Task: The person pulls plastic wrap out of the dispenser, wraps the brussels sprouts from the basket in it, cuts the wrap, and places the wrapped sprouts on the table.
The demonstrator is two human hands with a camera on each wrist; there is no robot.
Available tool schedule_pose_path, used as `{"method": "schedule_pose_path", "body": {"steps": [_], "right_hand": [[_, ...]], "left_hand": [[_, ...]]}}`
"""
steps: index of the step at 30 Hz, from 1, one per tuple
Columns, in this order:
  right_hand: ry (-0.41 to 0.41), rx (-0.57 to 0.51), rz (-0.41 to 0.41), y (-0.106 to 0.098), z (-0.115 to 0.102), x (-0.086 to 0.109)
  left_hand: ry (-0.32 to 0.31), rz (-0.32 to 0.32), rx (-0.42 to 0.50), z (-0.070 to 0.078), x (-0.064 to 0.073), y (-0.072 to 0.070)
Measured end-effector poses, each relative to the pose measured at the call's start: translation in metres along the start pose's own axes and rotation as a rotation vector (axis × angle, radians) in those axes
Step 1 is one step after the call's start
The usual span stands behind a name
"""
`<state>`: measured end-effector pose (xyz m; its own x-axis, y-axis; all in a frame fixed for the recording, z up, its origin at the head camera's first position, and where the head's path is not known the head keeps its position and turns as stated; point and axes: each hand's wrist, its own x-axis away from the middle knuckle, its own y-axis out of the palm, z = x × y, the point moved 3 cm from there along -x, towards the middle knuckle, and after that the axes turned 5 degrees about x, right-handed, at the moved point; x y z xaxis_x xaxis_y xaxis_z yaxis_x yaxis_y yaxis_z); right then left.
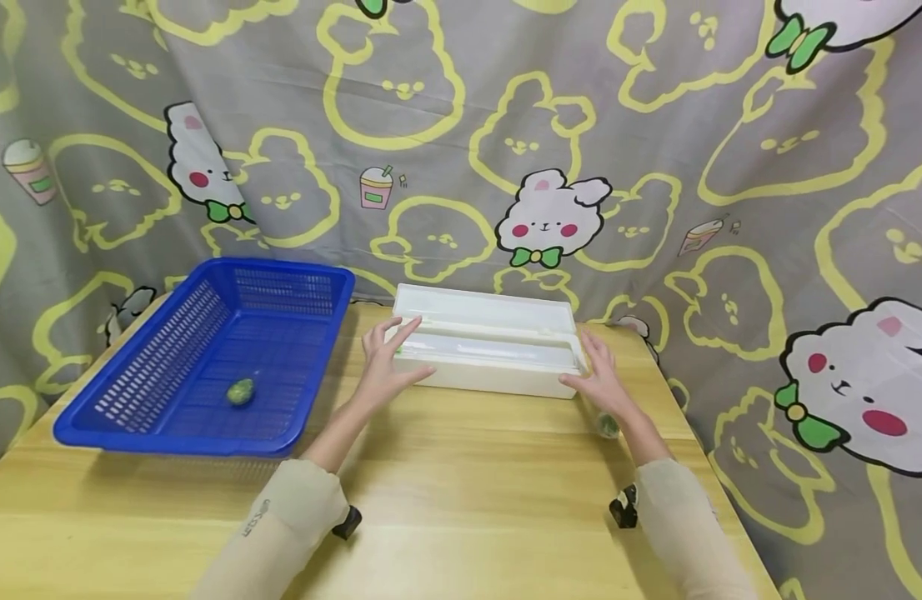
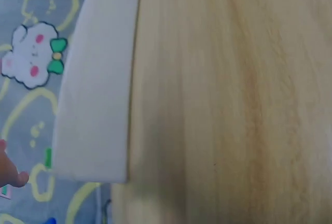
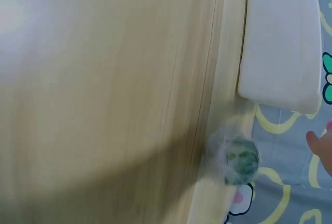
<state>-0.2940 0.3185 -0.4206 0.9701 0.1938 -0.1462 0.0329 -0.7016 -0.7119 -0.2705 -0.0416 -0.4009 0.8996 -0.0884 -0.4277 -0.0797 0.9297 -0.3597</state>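
Observation:
A long white box (image 1: pixel 491 380) with its lid (image 1: pixel 483 310) raised stands at the back of the table; it looks like a cling film dispenser, with shiny clear film showing inside. My left hand (image 1: pixel 386 360) is at its left end, thumb and fingers spread apart. At the right end is my right hand (image 1: pixel 600 372), its fingers also spread and nothing in its grasp. Beside the right wrist lies a green round item (image 3: pixel 243 162) in clear film, partly hidden by the forearm in the head view.
A blue plastic basket (image 1: pixel 183 442) stands on the left of the wooden table (image 1: pixel 461 517). Inside it lies a green round item (image 1: pixel 240 392). A patterned grey curtain (image 1: pixel 446 167) hangs right behind the table and along its right side.

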Motion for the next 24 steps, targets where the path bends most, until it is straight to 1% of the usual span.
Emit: {"method": "schedule_pose_path", "body": {"steps": [2, 5, 9, 13, 19, 24], "right_hand": [[-0.003, 0.011, 0.001, 0.004, 0.002, -0.004], [0.016, 0.012, -0.011, 0.007, 0.003, -0.008], [0.030, 0.011, -0.040, 0.010, 0.005, -0.011], [0.023, 0.008, -0.044, 0.012, 0.009, -0.010], [0.001, -0.031, -0.030, 0.013, 0.014, -0.014], [0.014, -0.072, -0.024, 0.012, 0.018, -0.017]], "left_hand": [[-0.033, 0.008, -0.022, -0.009, -0.002, 0.001], [-0.089, 0.017, -0.047, -0.021, -0.006, 0.002], [-0.159, 0.007, -0.075, -0.034, -0.011, 0.003], [-0.192, -0.022, -0.097, -0.040, -0.015, 0.007], [-0.246, -0.050, -0.102, -0.047, -0.020, 0.004], [-0.284, -0.092, -0.118, -0.049, -0.023, 0.004]]}}
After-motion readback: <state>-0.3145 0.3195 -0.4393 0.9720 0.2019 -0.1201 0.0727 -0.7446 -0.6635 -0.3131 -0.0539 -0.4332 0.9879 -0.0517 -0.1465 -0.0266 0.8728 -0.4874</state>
